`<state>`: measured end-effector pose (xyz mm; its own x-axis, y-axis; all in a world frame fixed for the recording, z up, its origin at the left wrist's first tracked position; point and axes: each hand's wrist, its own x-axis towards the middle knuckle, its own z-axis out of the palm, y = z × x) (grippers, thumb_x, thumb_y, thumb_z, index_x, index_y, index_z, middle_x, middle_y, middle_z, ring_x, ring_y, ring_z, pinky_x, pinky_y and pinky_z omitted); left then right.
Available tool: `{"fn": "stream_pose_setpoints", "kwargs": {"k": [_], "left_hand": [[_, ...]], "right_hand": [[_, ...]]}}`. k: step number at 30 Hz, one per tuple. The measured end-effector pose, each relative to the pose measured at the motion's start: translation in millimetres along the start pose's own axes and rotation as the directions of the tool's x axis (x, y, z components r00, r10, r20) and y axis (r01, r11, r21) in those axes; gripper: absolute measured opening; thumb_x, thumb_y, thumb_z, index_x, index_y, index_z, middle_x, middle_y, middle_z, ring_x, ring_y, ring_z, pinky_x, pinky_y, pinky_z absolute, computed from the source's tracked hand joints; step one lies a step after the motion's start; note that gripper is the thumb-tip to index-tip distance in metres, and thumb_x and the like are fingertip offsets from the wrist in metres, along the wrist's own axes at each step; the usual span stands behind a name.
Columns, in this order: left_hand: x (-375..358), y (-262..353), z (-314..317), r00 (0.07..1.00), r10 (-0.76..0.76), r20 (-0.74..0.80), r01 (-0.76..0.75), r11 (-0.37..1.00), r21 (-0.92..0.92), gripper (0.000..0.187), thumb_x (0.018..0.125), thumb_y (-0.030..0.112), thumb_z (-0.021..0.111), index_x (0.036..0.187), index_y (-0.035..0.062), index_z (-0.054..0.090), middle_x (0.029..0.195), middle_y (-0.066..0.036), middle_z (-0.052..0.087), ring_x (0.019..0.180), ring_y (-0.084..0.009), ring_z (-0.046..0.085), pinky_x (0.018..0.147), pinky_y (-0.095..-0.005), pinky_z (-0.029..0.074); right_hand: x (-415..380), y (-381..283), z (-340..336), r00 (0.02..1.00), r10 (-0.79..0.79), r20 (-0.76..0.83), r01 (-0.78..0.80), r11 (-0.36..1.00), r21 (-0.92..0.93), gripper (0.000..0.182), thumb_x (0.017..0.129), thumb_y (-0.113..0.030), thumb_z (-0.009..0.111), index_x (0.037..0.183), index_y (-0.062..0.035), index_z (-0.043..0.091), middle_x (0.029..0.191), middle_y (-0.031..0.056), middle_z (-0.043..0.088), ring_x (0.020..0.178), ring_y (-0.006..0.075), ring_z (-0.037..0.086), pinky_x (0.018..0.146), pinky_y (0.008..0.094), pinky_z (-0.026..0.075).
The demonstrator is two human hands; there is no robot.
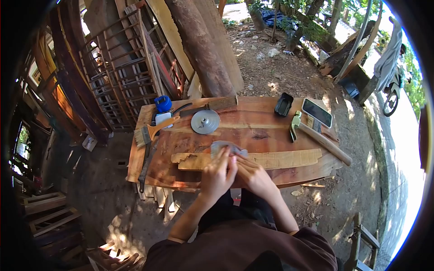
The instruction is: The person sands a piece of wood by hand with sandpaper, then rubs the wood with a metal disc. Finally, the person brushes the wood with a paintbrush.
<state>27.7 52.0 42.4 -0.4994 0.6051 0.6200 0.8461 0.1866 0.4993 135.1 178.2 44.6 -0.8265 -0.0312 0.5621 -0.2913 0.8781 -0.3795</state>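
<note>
A long pale wooden board (285, 159) with a ragged left end lies along the near side of the wooden table. On its middle is a crumpled grey sheet (220, 145), which looks like sandpaper. My left hand (219, 174) presses on the sheet, fingers together and pointing forward. Close against it, my right hand (253, 176) also bears down on the sheet with its fingers overlapping the left ones. The hands hide part of the sheet and the board's middle.
On the table (253, 119) are a brush (153, 131), a blue tape measure (163, 104), a grey disc (205, 122), a hammer (316, 135), a phone (317, 112) and a black tray (284, 104). Planks and a lattice frame (124, 81) lean at the left; a log (203, 49) stands behind.
</note>
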Motion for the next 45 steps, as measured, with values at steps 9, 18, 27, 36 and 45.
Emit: {"fn": "stream_pose_setpoints", "kwargs": {"k": [9, 18, 27, 36, 45], "left_hand": [[25, 74, 90, 0.965, 0.232, 0.121, -0.182, 0.927, -0.328, 0.039, 0.098, 0.021, 0.061, 0.113, -0.0143, 0.065, 0.107, -0.034, 0.069, 0.094, -0.0412, 0.072, 0.086, -0.044, 0.057], [1, -6, -16, 0.997, -0.062, 0.051, 0.065, 0.995, -0.076, 0.028, 0.1, 0.014, 0.056, 0.115, -0.0049, 0.071, 0.11, -0.025, 0.072, 0.101, -0.0367, 0.072, 0.085, -0.0412, 0.058], [6, 4, 4, 0.999, -0.055, 0.001, 0.055, 0.997, -0.049, 0.028, 0.099, 0.014, 0.058, 0.111, -0.0062, 0.072, 0.107, -0.027, 0.072, 0.094, -0.0367, 0.074, 0.083, -0.0421, 0.059], [30, 82, 107, 0.961, 0.243, 0.129, -0.177, 0.905, -0.387, 0.03, 0.098, 0.017, 0.06, 0.109, -0.0094, 0.069, 0.106, -0.028, 0.071, 0.096, -0.0378, 0.072, 0.086, -0.0429, 0.057], [-2, -15, -14, 1.0, -0.018, -0.009, 0.018, 0.999, -0.047, 0.028, 0.099, 0.014, 0.058, 0.117, -0.0038, 0.071, 0.112, -0.024, 0.072, 0.101, -0.0361, 0.072, 0.089, -0.0424, 0.057]], "right_hand": [[-75, 3, -75, 0.907, 0.368, -0.208, -0.405, 0.896, -0.183, 0.03, 0.083, 0.006, 0.067, 0.113, 0.0085, 0.064, 0.118, 0.0245, 0.069, 0.113, 0.0417, 0.066, 0.096, 0.045, 0.055], [7, -11, 11, 0.999, -0.001, -0.04, 0.001, 1.0, -0.013, 0.044, 0.078, -0.003, 0.065, 0.118, 0.0118, 0.06, 0.125, 0.025, 0.066, 0.124, 0.037, 0.062, 0.109, 0.0456, 0.049], [-1, -2, -5, 0.998, 0.055, -0.011, -0.055, 0.998, 0.015, 0.041, 0.079, -0.002, 0.063, 0.117, 0.0122, 0.059, 0.125, 0.0285, 0.065, 0.122, 0.0397, 0.062, 0.107, 0.0456, 0.05], [-84, 0, -83, 0.843, 0.475, -0.253, -0.519, 0.843, -0.143, 0.028, 0.085, 0.006, 0.065, 0.114, 0.0087, 0.064, 0.12, 0.0267, 0.067, 0.118, 0.0425, 0.063, 0.099, 0.0457, 0.053], [11, -13, 13, 1.0, 0.016, -0.001, -0.016, 1.0, 0.019, 0.045, 0.082, -0.003, 0.061, 0.123, 0.0132, 0.057, 0.127, 0.0265, 0.064, 0.127, 0.0385, 0.059, 0.114, 0.0486, 0.044]]}}
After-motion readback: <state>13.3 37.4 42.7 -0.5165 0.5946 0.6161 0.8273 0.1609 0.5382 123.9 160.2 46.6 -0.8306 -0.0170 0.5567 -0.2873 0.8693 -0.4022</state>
